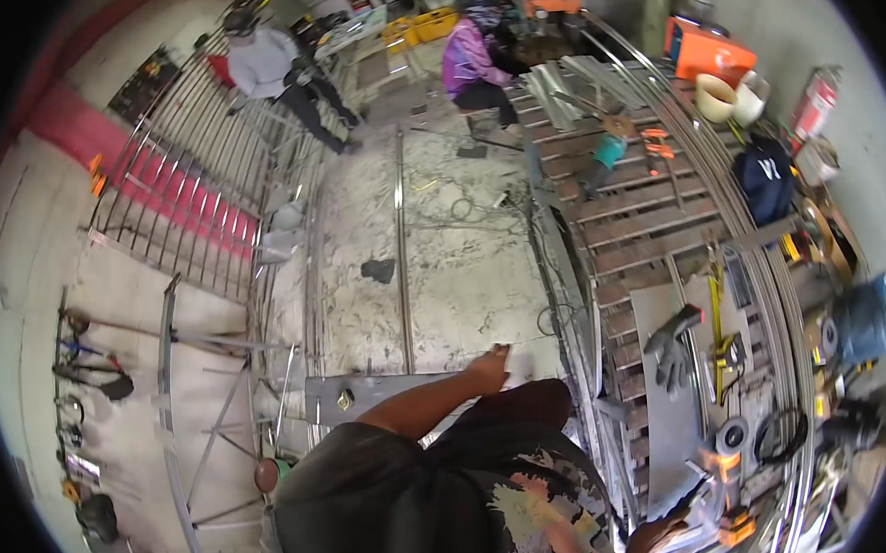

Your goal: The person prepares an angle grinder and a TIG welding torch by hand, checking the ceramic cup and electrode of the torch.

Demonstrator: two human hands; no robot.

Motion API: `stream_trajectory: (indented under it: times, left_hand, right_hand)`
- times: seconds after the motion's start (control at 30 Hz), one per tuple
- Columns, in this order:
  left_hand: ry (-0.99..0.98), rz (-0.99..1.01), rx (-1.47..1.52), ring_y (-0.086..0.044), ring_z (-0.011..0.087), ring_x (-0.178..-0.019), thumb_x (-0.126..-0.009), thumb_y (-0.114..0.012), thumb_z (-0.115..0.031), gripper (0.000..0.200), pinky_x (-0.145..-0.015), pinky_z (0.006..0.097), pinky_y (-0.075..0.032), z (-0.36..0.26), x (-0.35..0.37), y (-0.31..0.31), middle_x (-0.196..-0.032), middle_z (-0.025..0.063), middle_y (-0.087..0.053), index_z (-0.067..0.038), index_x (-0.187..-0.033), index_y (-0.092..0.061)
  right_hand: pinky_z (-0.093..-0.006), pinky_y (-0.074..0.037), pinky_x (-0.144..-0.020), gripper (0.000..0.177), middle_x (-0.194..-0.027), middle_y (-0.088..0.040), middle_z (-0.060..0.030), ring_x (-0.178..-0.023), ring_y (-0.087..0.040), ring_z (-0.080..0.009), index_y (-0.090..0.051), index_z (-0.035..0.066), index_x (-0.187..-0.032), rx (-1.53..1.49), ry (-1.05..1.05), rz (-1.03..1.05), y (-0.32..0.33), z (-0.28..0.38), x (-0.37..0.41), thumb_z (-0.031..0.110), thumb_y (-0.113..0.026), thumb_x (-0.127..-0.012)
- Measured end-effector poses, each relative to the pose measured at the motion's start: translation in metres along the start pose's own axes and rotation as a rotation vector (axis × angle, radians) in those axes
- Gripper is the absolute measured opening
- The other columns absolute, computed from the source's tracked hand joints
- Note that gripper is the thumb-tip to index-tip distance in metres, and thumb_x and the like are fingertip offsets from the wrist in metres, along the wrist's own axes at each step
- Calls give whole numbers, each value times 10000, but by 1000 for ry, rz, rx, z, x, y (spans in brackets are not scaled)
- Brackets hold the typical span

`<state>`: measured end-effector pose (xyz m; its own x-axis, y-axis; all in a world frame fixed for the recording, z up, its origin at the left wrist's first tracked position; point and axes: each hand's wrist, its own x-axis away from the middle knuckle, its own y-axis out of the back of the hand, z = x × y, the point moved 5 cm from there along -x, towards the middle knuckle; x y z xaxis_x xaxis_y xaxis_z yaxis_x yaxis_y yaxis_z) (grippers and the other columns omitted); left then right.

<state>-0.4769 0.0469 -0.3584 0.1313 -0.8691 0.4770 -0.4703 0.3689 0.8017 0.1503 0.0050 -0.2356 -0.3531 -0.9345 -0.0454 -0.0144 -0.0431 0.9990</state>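
Note:
My left hand (489,360) reaches forward and down to the concrete floor (453,276), fingers stretched out and empty. It sits just right of a grey steel plate (379,390) with a bolt in it, near the end of a long thin metal rod (400,229). My right hand (645,542) is low at the bottom right edge of the slatted workbench (639,201), close to an orange tool (724,467). Its fingers are mostly hidden. My bent knee (535,397) is between the two hands.
A barred metal gate (178,195) lies at the left. On the bench are a grey glove (670,343), a teal grinder (607,154), a dark cap (765,182) and long curved steel bars (763,260). Two other people, in grey (261,61) and purple (470,60), work at the back.

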Motion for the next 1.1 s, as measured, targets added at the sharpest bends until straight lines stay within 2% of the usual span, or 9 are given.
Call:
stream_trajectory:
  times: [0.07,0.17,0.27,0.37,0.47,0.57,0.73,0.93,1.1]
  left_hand:
    - [233,167,25,-532,478,-1424,-1019,-643,-286,770,-1172,524,-476,21,50,58,-1677,336,-315,45,-1617,-288]
    - [538,202,110,-479,467,-1482,-1025,-631,-350,752,-1188,497,-469,115,67,30,-1673,331,-337,64,-1577,-332]
    - [736,253,213,-479,462,-1483,-1003,-648,-416,785,-1185,486,-473,181,72,5,-1607,319,-440,84,-1545,-377]
    - [778,360,253,-496,460,-1462,-992,-643,-410,761,-1177,486,-478,224,64,-17,-1569,307,-484,89,-1522,-418]
    - [667,226,183,-622,482,-1317,-991,-622,-503,757,-1085,506,-540,285,17,-50,-1393,360,-622,129,-1395,-527]
    - [638,164,306,-638,498,-1278,-945,-678,-524,818,-1073,524,-544,313,-23,17,-1339,364,-650,154,-1378,-529]
    - [630,77,435,-653,497,-1252,-968,-667,-515,776,-1070,522,-542,430,-97,103,-1312,374,-662,146,-1359,-556]
    - [718,-190,571,-659,472,-1257,-982,-661,-446,657,-1086,512,-527,554,-122,277,-1300,348,-684,76,-1376,-598]
    - [784,-353,693,-675,465,-1224,-976,-673,-416,637,-1070,494,-535,639,-115,331,-1271,351,-696,67,-1384,-594]
  right_hand:
    - [-583,-546,-776,570,-1232,-671,-261,-981,-708,-390,-486,-21,-1531,163,307,-98,-17,3,-5,246,-631,-1049]
    - [-691,-521,-748,758,-1207,-714,-218,-950,-700,-370,-435,55,-1640,407,744,-268,-58,-8,0,296,-735,-987]
    - [-738,-383,-1089,935,-1710,-315,-206,-1420,-481,-388,-266,91,-1713,534,475,604,-113,-58,-30,388,-759,-977]
    - [-702,-409,-1037,838,-1611,-368,-201,-1338,-514,-377,-323,75,-1636,338,355,875,-114,73,-15,382,-750,-984]
    - [-665,-435,-985,744,-1511,-422,-196,-1255,-547,-367,-381,59,-1560,197,395,997,-103,226,1,376,-742,-991]
    - [-629,-461,-933,655,-1411,-475,-191,-1173,-580,-356,-438,43,-1483,144,430,1078,-96,360,8,370,-733,-998]
    - [-568,-505,-846,521,-1244,-564,-183,-1035,-634,-338,-534,16,-1355,261,435,1214,-61,543,2,359,-719,-1010]
    - [-496,-557,-741,408,-1044,-671,-173,-871,-700,-317,-649,-17,-1202,598,355,1434,-7,665,-65,347,-702,-1024]
    - [-457,-592,-682,383,-914,-754,-143,-768,-741,-295,-744,-28,-1091,831,322,1508,38,778,-123,341,-718,-991]
